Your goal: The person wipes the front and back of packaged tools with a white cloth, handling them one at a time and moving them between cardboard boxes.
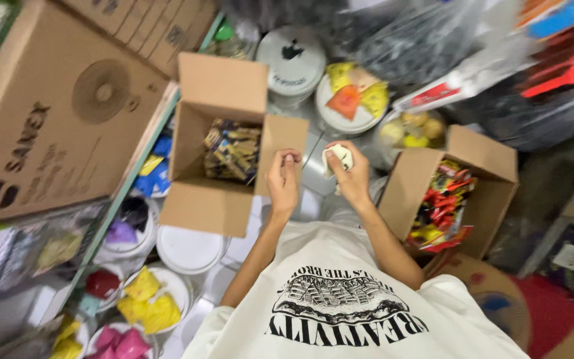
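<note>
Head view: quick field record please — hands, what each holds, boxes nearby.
left hand: raised by the flap of the open cardboard box, fingers pinched; any item in the grip too small to tell
right hand: holds a small pale packet
open cardboard box contents: dark and gold sachets
second box: on the right, red and yellow sachets
around: white lidded tubs
</note>
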